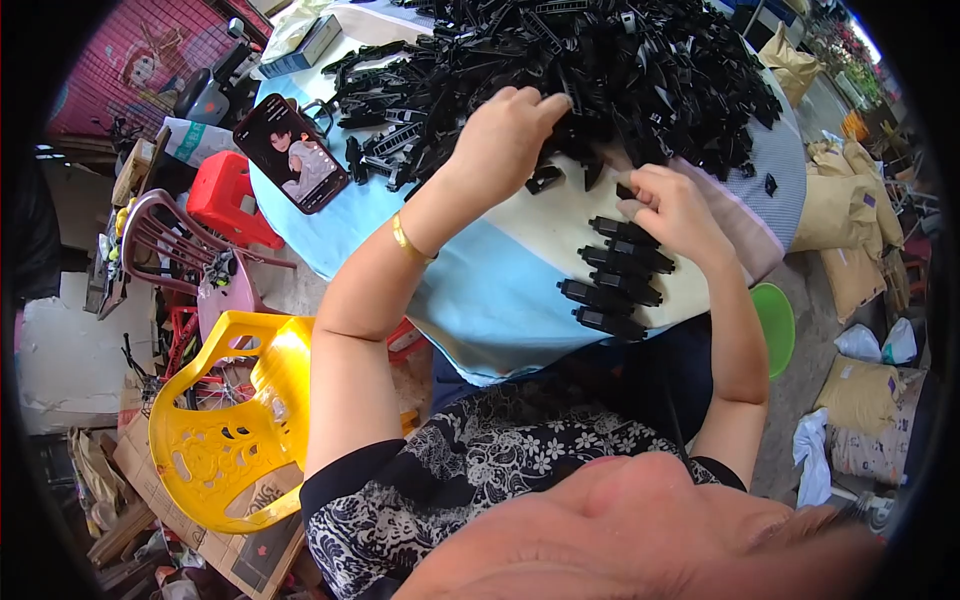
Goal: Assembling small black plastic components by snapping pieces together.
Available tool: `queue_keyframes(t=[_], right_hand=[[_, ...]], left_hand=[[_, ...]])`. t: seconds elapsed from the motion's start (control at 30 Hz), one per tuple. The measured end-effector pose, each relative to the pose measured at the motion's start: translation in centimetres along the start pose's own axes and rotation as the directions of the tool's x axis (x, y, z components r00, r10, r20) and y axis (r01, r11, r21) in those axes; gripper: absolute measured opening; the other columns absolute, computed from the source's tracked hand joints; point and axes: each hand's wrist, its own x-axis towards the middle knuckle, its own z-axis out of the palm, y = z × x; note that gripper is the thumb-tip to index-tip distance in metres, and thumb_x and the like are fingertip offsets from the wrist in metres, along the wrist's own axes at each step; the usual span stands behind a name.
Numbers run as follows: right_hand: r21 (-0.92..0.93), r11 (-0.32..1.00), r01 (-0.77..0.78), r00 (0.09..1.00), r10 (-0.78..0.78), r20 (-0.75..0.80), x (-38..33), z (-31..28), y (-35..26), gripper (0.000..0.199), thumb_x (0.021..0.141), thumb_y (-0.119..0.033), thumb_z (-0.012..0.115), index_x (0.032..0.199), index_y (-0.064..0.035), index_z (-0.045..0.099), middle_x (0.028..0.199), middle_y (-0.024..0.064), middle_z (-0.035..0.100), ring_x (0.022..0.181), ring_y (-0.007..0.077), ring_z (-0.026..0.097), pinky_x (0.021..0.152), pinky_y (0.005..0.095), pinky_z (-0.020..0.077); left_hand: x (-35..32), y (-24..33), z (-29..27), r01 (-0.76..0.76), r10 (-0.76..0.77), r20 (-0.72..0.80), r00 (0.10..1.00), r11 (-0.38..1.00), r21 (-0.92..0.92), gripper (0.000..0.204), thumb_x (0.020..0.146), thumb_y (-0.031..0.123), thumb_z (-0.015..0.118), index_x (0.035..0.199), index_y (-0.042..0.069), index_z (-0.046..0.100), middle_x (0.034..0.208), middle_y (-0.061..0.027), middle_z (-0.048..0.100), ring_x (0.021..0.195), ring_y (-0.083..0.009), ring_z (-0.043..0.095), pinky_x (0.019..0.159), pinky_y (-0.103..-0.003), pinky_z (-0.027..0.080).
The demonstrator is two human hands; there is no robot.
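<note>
A large heap of black plastic parts point(640, 60) covers the far side of the cloth-covered table. At its near edge is my left hand point(512, 140), fingers curled and reaching down among the parts; whatever they hold is hidden. To the right, my right hand point(675, 208) has its thumb and fingers closed on a small black plastic part, mostly covered by the fingers. Just below this hand, several longer black plastic pieces point(612, 280) lie side by side in a staggered row. One loose black part point(543, 179) rests on the cloth beneath my left hand.
A phone point(290, 153) with a lit screen stands at the table's left, near a small box point(300, 48). Yellow point(215, 450) and pink point(215, 270) chairs and a red stool point(225, 195) are at left. Right of the table are a green basin point(772, 330) and brown sacks point(850, 200).
</note>
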Motion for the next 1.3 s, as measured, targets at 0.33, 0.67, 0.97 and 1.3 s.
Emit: queue_keyframes(t=[0.33, 0.67, 0.97, 1.3], right_hand=[[0.210, 0.978, -0.009, 0.979, -0.034, 0.203, -2.4, -0.3, 0.2, 0.018, 0.077, -0.005, 0.071, 0.089, 0.0028, 0.061, 0.072, 0.0017, 0.047, 0.059, 0.0073, 0.040, 0.053, 0.0235, 0.0340], [0.346, 0.937, -0.041, 0.997, 0.058, -0.041, -3.8, -2.2, 1.6, 0.015, 0.082, -0.003, 0.067, 0.095, 0.0017, 0.062, 0.079, 0.0021, 0.057, 0.072, 0.0085, 0.054, 0.064, 0.0244, 0.0450], [0.116, 0.993, 0.032, 0.993, -0.045, 0.109, -4.4, -2.0, -0.1, 0.017, 0.074, -0.003, 0.069, 0.079, 0.0029, 0.054, 0.071, 0.0079, 0.049, 0.060, 0.0175, 0.048, 0.055, 0.0303, 0.0402], [0.037, 0.999, -0.032, 0.997, 0.034, -0.066, -4.1, -1.7, 2.0, 0.015, 0.075, -0.005, 0.068, 0.082, 0.0033, 0.057, 0.076, 0.0099, 0.052, 0.066, 0.0211, 0.052, 0.061, 0.0317, 0.0432]], left_hand=[[0.8, 0.6, -0.4, 0.459, -0.415, 0.241, 0.878, 0.582, -0.672, 0.027, 0.091, 0.007, 0.060, 0.117, 0.000, 0.062, 0.103, -0.0064, 0.066, 0.086, -0.0093, 0.062, 0.073, -0.026, 0.054], [-0.8, 4.4, 2.3, 0.594, -0.093, 0.628, 0.773, 0.455, -0.664, 0.030, 0.076, 0.004, 0.067, 0.106, 0.001, 0.067, 0.089, -0.0108, 0.067, 0.081, -0.0143, 0.064, 0.074, -0.028, 0.052], [-2.6, 7.6, 2.3, -0.028, 0.043, 0.164, 0.986, 0.995, -0.094, 0.019, 0.080, 0.017, 0.061, 0.097, 0.009, 0.061, 0.096, -0.0153, 0.059, 0.092, -0.0317, 0.056, 0.075, -0.038, 0.049], [-3.4, 7.4, 3.3, -0.155, 0.186, 0.230, 0.955, 0.977, -0.148, 0.015, 0.078, 0.015, 0.063, 0.088, 0.007, 0.056, 0.081, -0.0141, 0.058, 0.081, -0.0307, 0.061, 0.063, -0.040, 0.052]])
